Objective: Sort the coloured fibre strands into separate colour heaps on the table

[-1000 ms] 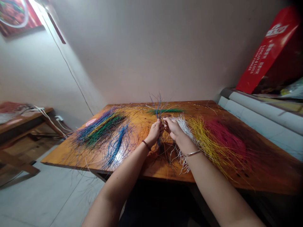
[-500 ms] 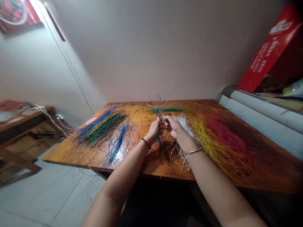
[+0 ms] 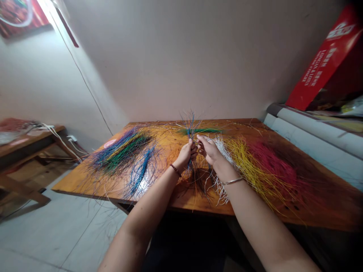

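Sorting looks to be the step in hand: I see my left hand (image 3: pixel 186 153) clenched round a small upright bundle of strands (image 3: pixel 190 126), mostly blue with a few pale and orange ones, held just above the middle of the wooden table (image 3: pixel 85 180). My right hand (image 3: pixel 209 150) sits touching the left, its fingers pinched at the same bundle, apparently on a single strand. The next move, as I judge it, calls for a fine fingertip pull, so one strand slides free without dragging its neighbours.

Counting the heaps on the table: one blue-and-green heap (image 3: pixel 121 151) left of the bundle, one thinner blue heap (image 3: pixel 140 172) nearer me, one green wisp (image 3: pixel 202 131) behind the bundle, one white heap (image 3: pixel 222 158), one yellow (image 3: pixel 249 166) and one red (image 3: pixel 272 166) to its right. That makes six heaps, one held bundle, two hands.
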Demonstrator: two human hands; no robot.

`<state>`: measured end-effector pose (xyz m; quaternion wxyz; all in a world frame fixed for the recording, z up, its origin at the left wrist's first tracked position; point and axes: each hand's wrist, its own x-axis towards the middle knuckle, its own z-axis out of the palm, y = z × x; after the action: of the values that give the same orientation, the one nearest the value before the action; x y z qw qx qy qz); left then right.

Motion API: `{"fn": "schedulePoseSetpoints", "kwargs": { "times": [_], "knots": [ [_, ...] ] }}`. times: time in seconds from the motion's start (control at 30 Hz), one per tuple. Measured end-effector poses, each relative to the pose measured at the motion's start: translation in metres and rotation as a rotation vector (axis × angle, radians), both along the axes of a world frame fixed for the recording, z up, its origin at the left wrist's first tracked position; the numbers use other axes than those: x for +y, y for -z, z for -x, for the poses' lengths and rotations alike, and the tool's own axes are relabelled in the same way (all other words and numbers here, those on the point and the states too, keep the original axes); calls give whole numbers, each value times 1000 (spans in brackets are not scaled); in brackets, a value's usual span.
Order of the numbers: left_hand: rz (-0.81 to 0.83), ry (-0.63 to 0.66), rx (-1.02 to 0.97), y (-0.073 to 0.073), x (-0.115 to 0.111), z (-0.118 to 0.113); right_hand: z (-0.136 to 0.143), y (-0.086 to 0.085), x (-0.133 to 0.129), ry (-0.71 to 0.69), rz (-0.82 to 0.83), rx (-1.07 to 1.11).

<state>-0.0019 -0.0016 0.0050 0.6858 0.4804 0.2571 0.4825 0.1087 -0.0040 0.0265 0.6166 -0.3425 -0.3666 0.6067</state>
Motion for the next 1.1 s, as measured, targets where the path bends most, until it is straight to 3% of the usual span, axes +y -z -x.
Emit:
{"fn": "schedulePoseSetpoints", "kwargs": {
  "times": [0.3,0.5,0.57,0.83,1.1],
  "knots": [
    [-2,-15,30,-2,-2,-1,-2,3,5,41,12,127],
    [-10,-19,25,-4,-2,0,-7,-2,3,-70,-47,244],
    [-13,-30,34,-3,-2,-1,-4,-2,1,-62,-112,173],
    [-152,-202,95,6,-2,-9,8,11,7,214,-367,-372],
    [-274,-252,234,15,5,-10,8,10,3,315,-374,-418]
  ]
}}
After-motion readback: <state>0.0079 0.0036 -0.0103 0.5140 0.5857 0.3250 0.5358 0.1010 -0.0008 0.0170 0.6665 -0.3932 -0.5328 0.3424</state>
